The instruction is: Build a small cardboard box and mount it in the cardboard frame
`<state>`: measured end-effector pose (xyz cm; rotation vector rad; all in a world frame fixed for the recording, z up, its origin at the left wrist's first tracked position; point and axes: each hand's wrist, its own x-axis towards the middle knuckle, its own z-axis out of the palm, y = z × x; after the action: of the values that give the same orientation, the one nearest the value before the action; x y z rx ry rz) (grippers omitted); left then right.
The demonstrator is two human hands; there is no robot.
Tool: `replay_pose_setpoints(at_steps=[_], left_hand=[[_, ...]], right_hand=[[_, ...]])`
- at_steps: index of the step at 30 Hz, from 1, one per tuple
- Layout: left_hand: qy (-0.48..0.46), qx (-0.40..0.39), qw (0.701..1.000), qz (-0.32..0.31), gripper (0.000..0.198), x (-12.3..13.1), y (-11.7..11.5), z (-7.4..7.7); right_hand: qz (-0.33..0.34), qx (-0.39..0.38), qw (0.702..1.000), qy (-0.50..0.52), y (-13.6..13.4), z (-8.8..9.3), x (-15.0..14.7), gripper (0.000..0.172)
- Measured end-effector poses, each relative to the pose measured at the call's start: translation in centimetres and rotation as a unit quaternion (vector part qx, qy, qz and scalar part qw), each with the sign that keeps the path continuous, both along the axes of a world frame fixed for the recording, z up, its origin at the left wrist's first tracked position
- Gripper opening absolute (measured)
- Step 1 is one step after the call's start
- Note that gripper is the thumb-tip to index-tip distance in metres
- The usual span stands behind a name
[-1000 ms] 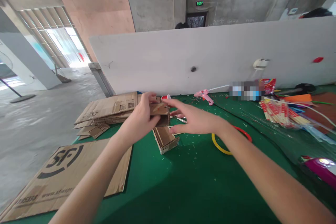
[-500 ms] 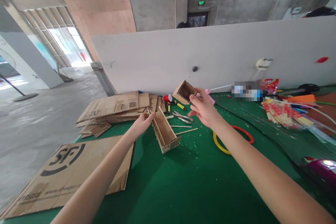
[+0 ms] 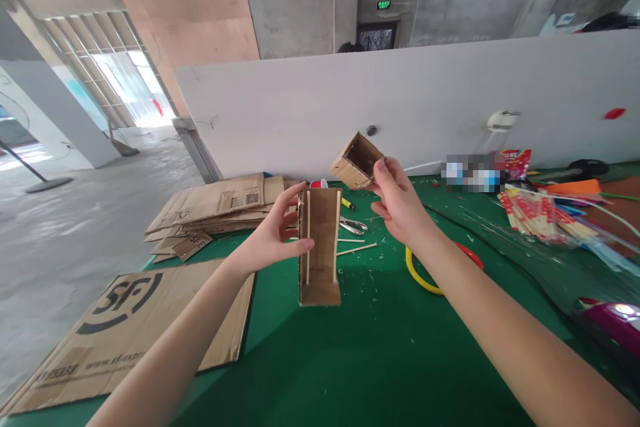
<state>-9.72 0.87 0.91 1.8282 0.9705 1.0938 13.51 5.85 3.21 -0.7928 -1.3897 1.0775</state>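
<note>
My left hand [image 3: 280, 230] grips a long cardboard piece [image 3: 323, 240] by its left side, thumb over the front. Two thin wooden sticks run along the long edges of this piece, which is held nearly upright above the table. In my right hand [image 3: 397, 203] is a small open cardboard box [image 3: 355, 160], pinched at its right edge and tilted so that its hollow inside shows. The box is higher than the long piece and to its right, apart from it. Behind them, pliers [image 3: 353, 225] and loose wooden sticks [image 3: 356, 249] lie on the table.
Stacked cardboard [image 3: 220, 207] and a large flat cardboard sheet [image 3: 150, 327] lie at left on the green table [image 3: 350, 360]. A yellow and red ring [image 3: 420, 273] is beneath my right forearm. Packets of sticks [image 3: 537, 213] lie at right. A white partition [image 3: 300, 113] stands behind.
My left hand has turned the long cardboard piece upright, so its stick-lined face now shows. My right hand has raised and tilted the small box slightly.
</note>
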Motion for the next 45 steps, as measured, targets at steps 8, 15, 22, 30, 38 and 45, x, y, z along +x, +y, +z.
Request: replay_pose_setpoints(at_steps=[8, 15, 22, 30, 38, 45], left_hand=[[0.041, 0.007, 0.999, 0.005, 0.073, 0.4, -0.6, 0.8], [0.064, -0.007, 0.998, 0.010, 0.074, 0.4, -0.7, 0.7], [0.134, 0.070, 0.984, 0.093, 0.067, 1.5, -0.7, 0.4], [0.318, 0.409, 0.786, 0.338, 0.026, 5.5, -3.0, -1.1], [0.298, 0.184, 0.898, 0.266, 0.017, 6.9, -3.0, -0.9], [0.260, 0.186, 0.912, 0.257, 0.018, 7.1, -2.7, -0.8]], right_hand=[[0.042, -0.024, 0.998, 0.036, -0.9, 0.0, -0.9, 0.043], [0.010, -0.017, 1.000, 0.007, -0.6, -0.8, -1.3, 0.039], [0.007, 0.008, 1.000, 0.005, -0.4, -1.3, -1.8, 0.042], [-0.022, 0.040, 0.998, -0.034, -0.4, -1.4, -1.7, 0.043], [-0.033, 0.097, 0.993, -0.065, -0.9, -1.1, -2.0, 0.041], [-0.074, 0.213, 0.969, -0.102, -2.2, -1.0, -2.9, 0.039]])
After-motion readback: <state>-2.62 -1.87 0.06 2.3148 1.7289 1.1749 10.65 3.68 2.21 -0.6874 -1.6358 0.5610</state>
